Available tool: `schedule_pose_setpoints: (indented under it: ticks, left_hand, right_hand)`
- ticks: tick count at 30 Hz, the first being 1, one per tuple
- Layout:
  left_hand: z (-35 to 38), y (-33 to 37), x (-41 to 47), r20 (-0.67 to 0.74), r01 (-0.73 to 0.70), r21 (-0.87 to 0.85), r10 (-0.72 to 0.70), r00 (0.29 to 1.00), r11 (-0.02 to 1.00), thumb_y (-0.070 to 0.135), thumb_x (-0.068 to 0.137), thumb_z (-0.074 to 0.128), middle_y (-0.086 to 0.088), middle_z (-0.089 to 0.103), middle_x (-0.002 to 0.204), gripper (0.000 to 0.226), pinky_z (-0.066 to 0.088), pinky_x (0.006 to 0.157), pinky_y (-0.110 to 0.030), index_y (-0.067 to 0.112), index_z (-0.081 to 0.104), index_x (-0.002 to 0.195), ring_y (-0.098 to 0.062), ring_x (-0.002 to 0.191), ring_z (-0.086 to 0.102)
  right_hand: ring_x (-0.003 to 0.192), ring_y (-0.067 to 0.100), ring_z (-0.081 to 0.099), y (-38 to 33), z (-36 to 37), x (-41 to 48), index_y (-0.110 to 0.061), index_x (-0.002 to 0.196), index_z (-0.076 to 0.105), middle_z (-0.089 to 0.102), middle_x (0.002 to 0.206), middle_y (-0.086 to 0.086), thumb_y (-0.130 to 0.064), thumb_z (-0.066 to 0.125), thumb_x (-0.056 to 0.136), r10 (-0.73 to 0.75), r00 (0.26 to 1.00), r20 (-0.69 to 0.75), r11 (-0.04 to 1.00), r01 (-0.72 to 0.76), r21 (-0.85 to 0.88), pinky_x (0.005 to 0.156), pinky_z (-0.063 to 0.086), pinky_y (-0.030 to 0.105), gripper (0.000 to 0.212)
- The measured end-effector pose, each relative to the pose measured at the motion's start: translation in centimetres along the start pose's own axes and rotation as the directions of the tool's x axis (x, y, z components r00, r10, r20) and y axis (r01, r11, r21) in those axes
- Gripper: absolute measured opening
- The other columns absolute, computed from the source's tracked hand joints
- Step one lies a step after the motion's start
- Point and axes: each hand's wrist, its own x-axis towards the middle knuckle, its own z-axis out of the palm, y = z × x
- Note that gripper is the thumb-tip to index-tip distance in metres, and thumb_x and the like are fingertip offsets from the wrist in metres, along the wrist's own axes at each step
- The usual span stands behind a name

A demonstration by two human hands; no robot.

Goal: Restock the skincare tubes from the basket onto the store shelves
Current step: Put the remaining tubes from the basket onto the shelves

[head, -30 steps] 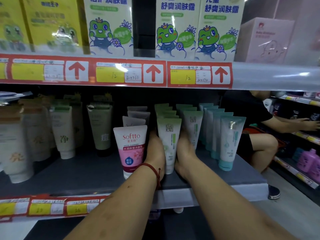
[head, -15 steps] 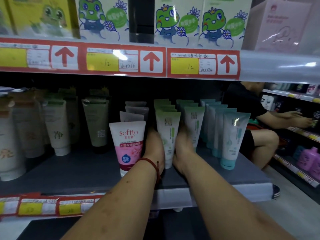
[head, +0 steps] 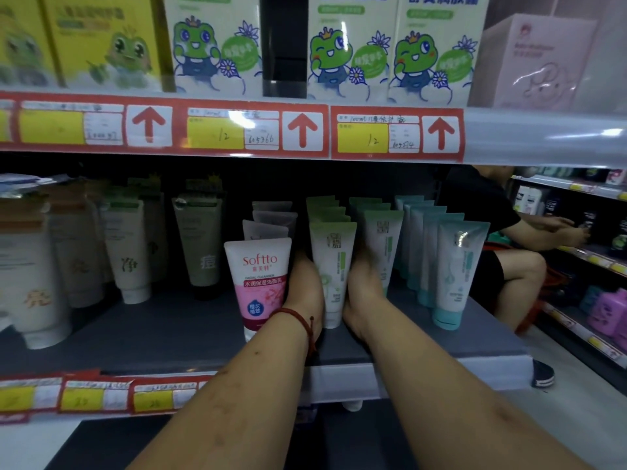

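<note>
Two hands flank one green-topped tube (head: 334,273), which stands cap-down at the front of its row (head: 325,212) on the middle shelf (head: 169,334). The left hand (head: 303,290) lies against the tube's left side and the right hand (head: 364,293) against its right side, palms turned inward. The fingers of both run back along the row and are hidden behind the tubes, so I cannot tell whether they are straight or curled. A red cord (head: 298,317) circles the left wrist.

Just left of the left hand stands a pink-and-white Softto tube (head: 259,286). Right of the right hand is a second green-topped row (head: 385,252), then a row of teal tubes (head: 454,273). Further left stand a grey-green tube (head: 200,242) and pale tubes (head: 127,252). Red and yellow price labels (head: 224,132) line the shelf edge above, under frog-printed boxes (head: 353,45). At the far right another person (head: 502,252) squats, reaching into the next shelving.
</note>
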Motion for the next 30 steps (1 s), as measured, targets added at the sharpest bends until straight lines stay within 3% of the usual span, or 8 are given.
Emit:
schedule_pose_setpoints:
  ticks: [1,4,8,13,16,22,25,30]
  left_hand:
    - [-0.3,-0.2,0.3,0.001,0.006,-0.086,-0.006,1.0,0.996,0.045,0.102,0.041,-0.003,0.072,0.105,0.034,0.055,0.084,-0.037,0.028,0.068,0.09,-0.023,0.102,0.068]
    - [-0.4,-0.2,0.2,0.043,0.037,-0.028,-0.036,0.998,0.999,0.044,0.105,0.032,0.004,0.061,0.112,0.032,0.051,0.101,-0.043,0.034,0.056,0.087,-0.018,0.109,0.058]
    - [-0.2,-0.9,0.4,-0.072,0.041,-0.084,-0.047,0.996,0.996,0.043,0.099,0.05,0.002,0.067,0.068,0.042,0.051,0.069,-0.03,0.026,0.064,0.062,-0.017,0.072,0.066]
    - [-0.2,-0.5,-0.2,0.0,-0.003,0.0,0.003,1.0,1.0,0.034,0.107,0.034,0.01,0.059,0.081,0.034,0.047,0.07,-0.024,0.032,0.055,0.08,-0.006,0.078,0.054]
    - [-0.2,-0.3,-0.7,-0.032,0.024,-0.008,-0.025,0.999,1.0,0.026,0.106,0.039,0.002,0.064,0.059,0.044,0.044,0.061,-0.026,0.022,0.06,0.068,-0.014,0.068,0.058]
    - [-0.2,-0.3,-1.0,-0.079,0.015,-0.039,-0.018,0.997,0.999,0.026,0.106,0.042,-0.004,0.063,0.07,0.041,0.046,0.05,-0.018,0.019,0.063,0.071,-0.014,0.063,0.06]
    - [-0.5,-0.2,-1.0,-0.049,0.033,-0.017,-0.034,0.998,0.999,0.022,0.106,0.042,-0.006,0.062,0.074,0.039,0.048,0.059,-0.024,0.016,0.063,0.075,-0.017,0.069,0.059]
    - [-0.3,-0.3,-1.0,-0.054,0.017,0.057,-0.014,0.998,0.998,0.019,0.108,0.035,-0.003,0.06,0.08,0.041,0.041,0.06,-0.022,0.018,0.06,0.075,-0.013,0.072,0.056]
  right_hand:
    - [0.1,0.031,0.069,0.4,-0.2,0.7,-0.019,0.099,0.067,0.072,0.092,0.01,-0.045,0.041,0.105,-0.002,1.0,0.003,1.0,0.002,0.018,0.102,0.052,0.052,0.036]
    - [0.094,0.027,0.068,0.4,-0.5,0.3,-0.018,0.096,0.066,0.072,0.088,0.009,-0.041,0.041,0.106,-0.019,1.0,0.021,0.998,0.02,-0.057,0.101,0.053,0.048,0.036]
    - [0.086,0.024,0.066,0.3,-0.3,0.2,-0.017,0.087,0.064,0.068,0.081,0.007,-0.032,0.042,0.106,0.011,1.0,0.001,0.992,-0.01,-0.126,0.095,0.053,0.044,0.033]
    - [0.08,0.019,0.061,0.7,-0.8,1.2,-0.017,0.086,0.059,0.063,0.083,0.006,-0.02,0.039,0.108,0.056,0.997,0.053,0.994,-0.051,-0.092,0.086,0.051,0.035,0.03]
    - [0.077,0.021,0.061,0.6,-0.8,1.0,-0.014,0.084,0.06,0.063,0.078,0.009,-0.018,0.039,0.108,0.062,0.998,0.011,0.991,-0.06,-0.117,0.079,0.05,0.033,0.032]
    - [0.073,0.02,0.061,0.7,-0.6,0.9,-0.014,0.081,0.06,0.063,0.073,0.008,-0.022,0.044,0.107,0.022,0.999,0.025,0.993,-0.018,-0.121,0.083,0.05,0.037,0.032]
    - [0.075,0.023,0.062,0.8,-0.5,1.0,-0.014,0.079,0.062,0.064,0.073,0.009,-0.025,0.046,0.106,0.016,0.999,0.033,0.99,-0.012,-0.144,0.086,0.052,0.041,0.033]
    - [0.065,0.019,0.062,0.9,-0.7,1.2,-0.014,0.078,0.062,0.063,0.066,0.006,-0.027,0.046,0.106,0.034,0.998,0.05,0.998,-0.031,-0.055,0.068,0.052,0.032,0.034]
